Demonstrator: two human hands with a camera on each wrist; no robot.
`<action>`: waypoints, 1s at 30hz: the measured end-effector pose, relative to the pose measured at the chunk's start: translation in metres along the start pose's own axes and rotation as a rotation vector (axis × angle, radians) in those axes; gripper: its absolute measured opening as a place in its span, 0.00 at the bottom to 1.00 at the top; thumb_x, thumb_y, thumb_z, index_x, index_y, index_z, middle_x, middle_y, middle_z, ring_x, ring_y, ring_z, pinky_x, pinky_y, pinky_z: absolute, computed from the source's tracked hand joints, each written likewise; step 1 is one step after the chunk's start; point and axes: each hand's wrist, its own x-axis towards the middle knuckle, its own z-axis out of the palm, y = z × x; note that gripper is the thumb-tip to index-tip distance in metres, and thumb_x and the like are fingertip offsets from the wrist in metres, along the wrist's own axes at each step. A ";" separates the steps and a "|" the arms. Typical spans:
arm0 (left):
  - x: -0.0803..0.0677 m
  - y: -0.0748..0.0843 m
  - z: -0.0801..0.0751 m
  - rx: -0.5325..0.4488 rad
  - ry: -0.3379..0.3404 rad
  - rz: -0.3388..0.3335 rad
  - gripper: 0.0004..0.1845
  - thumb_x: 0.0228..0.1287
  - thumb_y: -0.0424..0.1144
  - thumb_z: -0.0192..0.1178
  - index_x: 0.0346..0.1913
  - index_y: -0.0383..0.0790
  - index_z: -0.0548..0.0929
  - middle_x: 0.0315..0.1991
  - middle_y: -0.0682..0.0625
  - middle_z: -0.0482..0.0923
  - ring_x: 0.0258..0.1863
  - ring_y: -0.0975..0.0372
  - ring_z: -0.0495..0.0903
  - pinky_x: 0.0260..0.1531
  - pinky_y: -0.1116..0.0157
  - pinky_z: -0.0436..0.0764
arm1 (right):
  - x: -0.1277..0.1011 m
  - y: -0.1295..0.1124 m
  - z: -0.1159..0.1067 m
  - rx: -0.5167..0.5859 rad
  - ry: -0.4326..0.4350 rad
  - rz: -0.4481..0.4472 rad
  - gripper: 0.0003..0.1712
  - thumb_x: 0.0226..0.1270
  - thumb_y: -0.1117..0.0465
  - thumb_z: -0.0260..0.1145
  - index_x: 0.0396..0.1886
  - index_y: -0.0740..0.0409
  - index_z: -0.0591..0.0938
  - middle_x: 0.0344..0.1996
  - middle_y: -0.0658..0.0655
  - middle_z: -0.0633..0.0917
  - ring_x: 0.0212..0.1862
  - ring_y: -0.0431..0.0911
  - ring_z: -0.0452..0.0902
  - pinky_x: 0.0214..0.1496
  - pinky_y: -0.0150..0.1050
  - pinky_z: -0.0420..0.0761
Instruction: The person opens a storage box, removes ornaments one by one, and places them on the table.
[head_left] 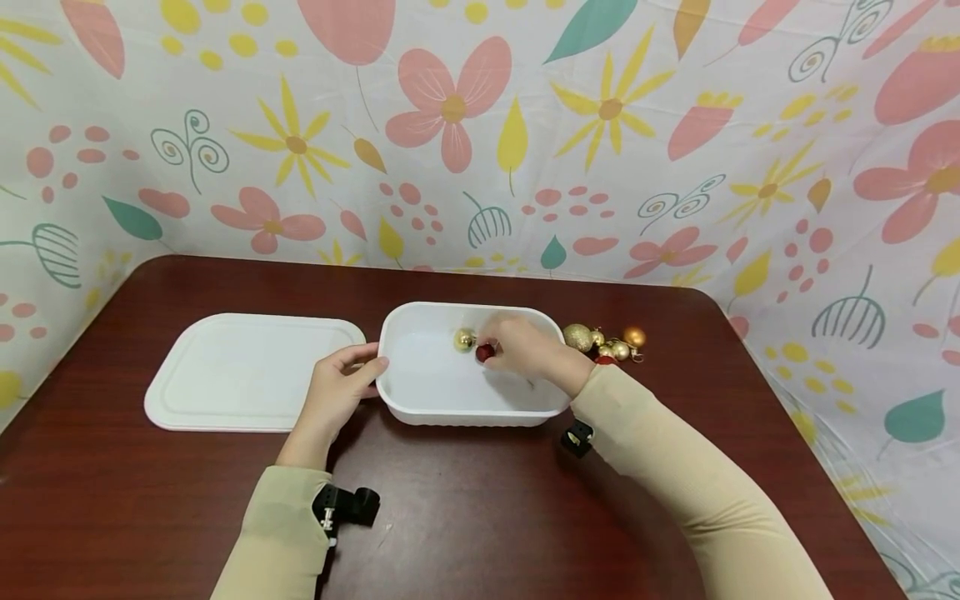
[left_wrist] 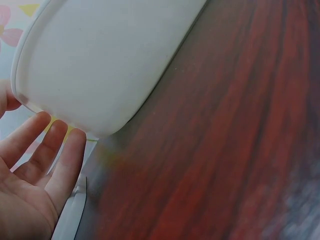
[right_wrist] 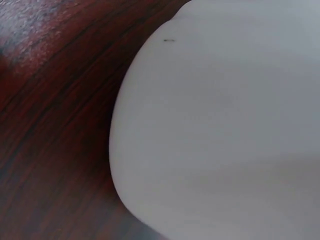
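In the head view, a white box [head_left: 423, 379] with rounded corners sits on a dark red, wood-grained table [head_left: 465, 508]. The person's left hand [head_left: 337, 387] grips its left end, thumb over the rim and fingers outside. The right hand [head_left: 525, 346] reaches in, bent fingers pinching a shiny red ball [head_left: 484, 353] inside the box; a gold ball [head_left: 462, 340] lies just beside it. The right forearm crosses the box's right end, beyond which glittery and smooth gold baubles [head_left: 577, 337] bunch together.

A flat white lid [head_left: 240, 372] lies to the left; flower-printed cloth [head_left: 465, 208] hangs behind.

In the left wrist view, the left fingertips stand slightly spread against the box's smooth wall.

In the right wrist view, the box's curved side bears a dark mark [right_wrist: 169, 40] too small to read.
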 end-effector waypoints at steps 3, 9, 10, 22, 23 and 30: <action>0.000 0.000 0.001 -0.003 -0.001 -0.006 0.20 0.64 0.37 0.59 0.58 0.35 0.77 0.53 0.40 0.75 0.37 0.65 0.81 0.34 0.70 0.85 | -0.001 -0.001 0.001 -0.001 -0.013 0.023 0.08 0.54 0.65 0.69 0.36 0.59 0.84 0.35 0.54 0.82 0.37 0.44 0.74 0.41 0.35 0.77; -0.002 0.001 0.002 0.007 -0.001 -0.009 0.20 0.64 0.38 0.59 0.58 0.35 0.77 0.55 0.40 0.74 0.37 0.66 0.81 0.34 0.71 0.85 | -0.006 -0.001 -0.002 0.050 -0.014 0.052 0.09 0.56 0.65 0.68 0.38 0.59 0.83 0.38 0.55 0.84 0.39 0.45 0.78 0.44 0.37 0.80; -0.002 0.001 0.002 0.008 -0.001 -0.010 0.20 0.64 0.38 0.59 0.58 0.35 0.77 0.55 0.40 0.74 0.37 0.66 0.81 0.34 0.71 0.85 | -0.007 0.000 -0.002 0.057 -0.010 0.057 0.09 0.56 0.64 0.68 0.38 0.59 0.83 0.38 0.55 0.84 0.39 0.45 0.79 0.44 0.37 0.80; -0.001 -0.001 0.001 0.013 -0.005 -0.004 0.21 0.64 0.38 0.60 0.58 0.35 0.77 0.56 0.39 0.74 0.40 0.63 0.82 0.35 0.70 0.85 | -0.026 0.010 -0.016 0.174 0.036 0.129 0.13 0.59 0.62 0.67 0.44 0.57 0.82 0.39 0.53 0.85 0.39 0.43 0.82 0.44 0.38 0.81; -0.001 -0.001 0.001 0.014 -0.005 -0.004 0.21 0.64 0.39 0.60 0.58 0.35 0.76 0.56 0.39 0.74 0.40 0.63 0.82 0.35 0.71 0.85 | -0.028 0.011 -0.017 0.179 0.038 0.139 0.13 0.59 0.61 0.67 0.45 0.57 0.82 0.39 0.53 0.85 0.40 0.43 0.82 0.43 0.38 0.81; 0.000 0.000 0.001 0.018 0.003 -0.002 0.20 0.64 0.38 0.60 0.58 0.35 0.77 0.55 0.39 0.75 0.39 0.64 0.82 0.35 0.71 0.85 | -0.041 0.014 -0.024 0.212 0.104 0.145 0.14 0.60 0.60 0.67 0.46 0.57 0.82 0.41 0.54 0.84 0.41 0.45 0.82 0.40 0.37 0.82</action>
